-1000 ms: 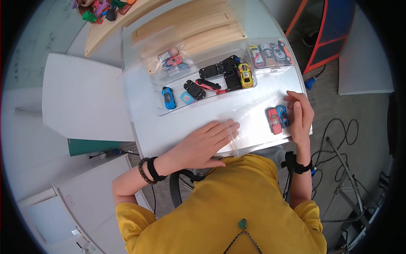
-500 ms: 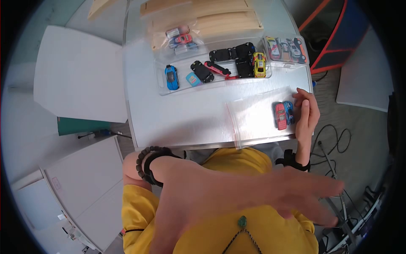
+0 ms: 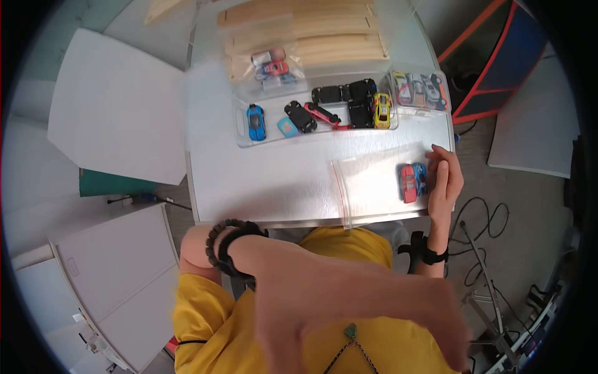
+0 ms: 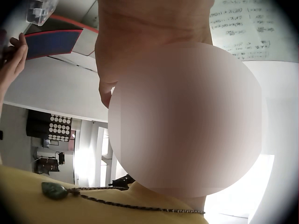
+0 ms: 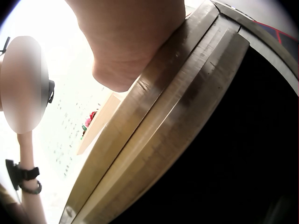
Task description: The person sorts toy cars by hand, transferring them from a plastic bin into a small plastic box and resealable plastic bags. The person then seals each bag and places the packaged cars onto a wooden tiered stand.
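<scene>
My left hand (image 3: 355,299) is raised in front of the yellow shirt, close to the head camera. Its fingers bend loosely down at the right, the thumb points down, and nothing shows in it. At the table's right edge rests my right hand (image 3: 446,182), fingers loosely curved, beside a clear zip bag (image 3: 367,193). Inside that bag lie a red toy car (image 3: 408,184) and a blue toy car (image 3: 421,178), side by side near the fingers. In the right wrist view, only part of the right hand (image 5: 135,42) shows above the table edge.
Behind the bag, a clear plastic tray (image 3: 255,144) holds several toy cars, including a blue one (image 3: 256,122) and a yellow one (image 3: 382,111). Another bag of cars (image 3: 272,70) overlaps its back left. A clear box (image 3: 420,90) of cars stands at the right.
My left hand has left the zip bag and risen toward the head; in the last half second its fingers have bent downward. The right hand has stayed by the bag.
</scene>
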The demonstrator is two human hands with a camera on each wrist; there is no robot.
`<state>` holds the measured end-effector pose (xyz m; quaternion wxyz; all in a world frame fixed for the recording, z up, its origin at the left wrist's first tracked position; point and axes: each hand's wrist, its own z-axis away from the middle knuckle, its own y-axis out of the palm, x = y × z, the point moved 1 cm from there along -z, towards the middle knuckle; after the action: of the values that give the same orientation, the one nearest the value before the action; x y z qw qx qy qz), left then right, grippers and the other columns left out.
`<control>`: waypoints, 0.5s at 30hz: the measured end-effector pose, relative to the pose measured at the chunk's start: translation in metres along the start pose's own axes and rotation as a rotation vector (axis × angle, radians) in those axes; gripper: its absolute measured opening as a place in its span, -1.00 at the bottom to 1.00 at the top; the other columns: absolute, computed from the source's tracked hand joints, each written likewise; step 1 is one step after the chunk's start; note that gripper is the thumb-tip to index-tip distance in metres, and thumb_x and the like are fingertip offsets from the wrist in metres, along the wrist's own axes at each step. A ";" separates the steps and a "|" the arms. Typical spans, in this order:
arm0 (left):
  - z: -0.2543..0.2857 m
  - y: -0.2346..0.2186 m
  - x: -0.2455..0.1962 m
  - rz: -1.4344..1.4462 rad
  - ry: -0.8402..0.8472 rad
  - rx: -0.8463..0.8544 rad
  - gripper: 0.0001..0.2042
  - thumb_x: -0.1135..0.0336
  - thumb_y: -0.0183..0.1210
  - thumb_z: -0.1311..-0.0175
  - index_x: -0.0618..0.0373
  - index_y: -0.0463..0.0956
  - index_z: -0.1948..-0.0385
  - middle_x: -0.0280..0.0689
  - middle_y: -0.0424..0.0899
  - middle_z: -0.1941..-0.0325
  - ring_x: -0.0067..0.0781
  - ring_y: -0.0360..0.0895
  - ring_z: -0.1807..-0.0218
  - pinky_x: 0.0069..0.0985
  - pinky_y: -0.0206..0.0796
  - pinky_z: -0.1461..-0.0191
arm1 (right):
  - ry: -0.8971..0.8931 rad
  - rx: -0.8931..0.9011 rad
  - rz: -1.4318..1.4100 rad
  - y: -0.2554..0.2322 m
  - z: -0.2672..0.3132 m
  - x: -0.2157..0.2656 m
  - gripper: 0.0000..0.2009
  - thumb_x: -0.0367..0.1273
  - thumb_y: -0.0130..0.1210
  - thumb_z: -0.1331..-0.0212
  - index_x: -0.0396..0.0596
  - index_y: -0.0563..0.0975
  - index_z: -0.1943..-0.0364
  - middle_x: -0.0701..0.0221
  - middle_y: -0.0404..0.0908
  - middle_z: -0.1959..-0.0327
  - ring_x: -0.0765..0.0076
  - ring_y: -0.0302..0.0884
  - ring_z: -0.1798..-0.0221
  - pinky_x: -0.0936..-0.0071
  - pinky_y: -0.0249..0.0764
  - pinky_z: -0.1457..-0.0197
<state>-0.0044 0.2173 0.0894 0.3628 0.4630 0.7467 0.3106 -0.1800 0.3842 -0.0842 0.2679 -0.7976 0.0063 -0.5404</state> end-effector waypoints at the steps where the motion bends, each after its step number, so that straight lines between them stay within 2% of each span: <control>1: -0.004 -0.028 0.001 -0.181 0.006 0.235 -0.40 -0.03 0.54 -0.31 0.36 0.62 -0.10 -0.01 0.70 -0.08 0.05 0.62 -0.19 -0.09 0.52 -0.20 | 0.011 0.012 0.022 0.001 0.001 0.000 -0.69 -0.34 -0.07 -0.63 -0.22 0.67 -0.13 0.34 0.72 0.16 0.51 0.49 0.18 0.49 0.44 0.03; 2: -0.008 -0.030 -0.001 -0.187 -0.010 0.243 -0.40 -0.03 0.54 -0.31 0.36 0.62 -0.10 -0.01 0.70 -0.08 0.05 0.62 -0.19 -0.09 0.52 -0.20 | 0.003 0.014 0.023 0.001 0.001 0.000 -0.68 -0.35 -0.07 -0.63 -0.21 0.67 -0.14 0.34 0.72 0.16 0.50 0.50 0.18 0.48 0.45 0.03; 4: -0.012 -0.026 -0.004 -0.515 -0.217 0.340 -0.67 0.05 0.48 -0.39 0.13 0.69 0.16 -0.21 0.70 0.12 -0.05 0.61 -0.06 -0.14 0.45 -0.20 | 0.011 0.009 0.004 0.001 0.002 -0.002 -0.68 -0.35 -0.08 -0.63 -0.21 0.66 -0.15 0.34 0.72 0.16 0.50 0.50 0.18 0.48 0.45 0.03; 5: -0.018 -0.023 -0.009 -0.515 -0.226 0.334 -0.67 0.05 0.48 -0.39 0.13 0.69 0.16 -0.21 0.70 0.12 -0.05 0.61 -0.06 -0.14 0.45 -0.20 | 0.010 0.016 -0.001 0.001 0.002 -0.002 -0.68 -0.36 -0.08 -0.63 -0.20 0.66 -0.15 0.34 0.72 0.16 0.50 0.50 0.18 0.48 0.45 0.03; 7: -0.028 -0.015 -0.017 -0.536 -0.397 0.496 -0.74 0.06 0.45 -0.41 0.00 0.68 0.34 -0.32 0.64 0.28 -0.14 0.54 0.08 -0.23 0.43 -0.07 | 0.016 0.021 0.015 0.001 0.003 0.000 -0.68 -0.36 -0.08 -0.63 -0.21 0.66 -0.16 0.34 0.72 0.14 0.50 0.49 0.19 0.48 0.45 0.03; 8: -0.022 -0.019 -0.005 -0.526 -0.400 0.494 -0.74 0.06 0.45 -0.41 0.00 0.68 0.34 -0.32 0.64 0.28 -0.14 0.54 0.08 -0.23 0.43 -0.07 | 0.013 0.023 0.009 0.001 0.003 0.001 -0.68 -0.36 -0.08 -0.63 -0.21 0.66 -0.16 0.33 0.72 0.14 0.50 0.49 0.19 0.49 0.45 0.03; 10: -0.017 -0.028 0.019 -0.665 0.201 0.339 -0.69 -0.01 0.46 -0.38 -0.01 0.68 0.40 -0.38 0.60 0.32 -0.23 0.50 0.14 -0.29 0.42 -0.04 | 0.010 0.018 -0.003 0.001 0.001 0.005 -0.68 -0.37 -0.08 -0.63 -0.21 0.66 -0.15 0.33 0.71 0.13 0.51 0.47 0.19 0.49 0.44 0.04; 11: -0.016 -0.029 0.013 -0.657 0.194 0.347 -0.69 -0.01 0.46 -0.38 -0.01 0.68 0.40 -0.38 0.60 0.32 -0.23 0.50 0.14 -0.29 0.42 -0.04 | 0.013 0.006 0.000 0.001 0.001 0.006 -0.68 -0.37 -0.08 -0.63 -0.21 0.66 -0.15 0.33 0.71 0.13 0.51 0.47 0.19 0.49 0.44 0.04; 13: -0.016 -0.032 -0.008 -0.670 0.067 0.296 -0.68 -0.03 0.45 -0.40 -0.01 0.69 0.41 -0.41 0.57 0.34 -0.26 0.49 0.16 -0.32 0.42 0.00 | 0.039 0.020 0.007 0.001 0.001 0.007 -0.69 -0.38 -0.09 -0.62 -0.21 0.67 -0.15 0.34 0.70 0.15 0.51 0.47 0.19 0.49 0.43 0.04; 15: -0.019 -0.029 -0.008 -0.678 0.067 0.309 -0.68 -0.02 0.44 -0.42 -0.01 0.70 0.40 -0.41 0.57 0.35 -0.26 0.49 0.17 -0.30 0.44 0.00 | 0.027 0.014 0.016 0.000 0.001 0.005 -0.69 -0.39 -0.09 -0.62 -0.20 0.67 -0.15 0.34 0.70 0.15 0.51 0.46 0.20 0.49 0.43 0.04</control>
<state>-0.0314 0.1963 0.0783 0.3463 0.2281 0.9072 0.0712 -0.1769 0.3828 -0.0802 0.2779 -0.7882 0.0125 -0.5490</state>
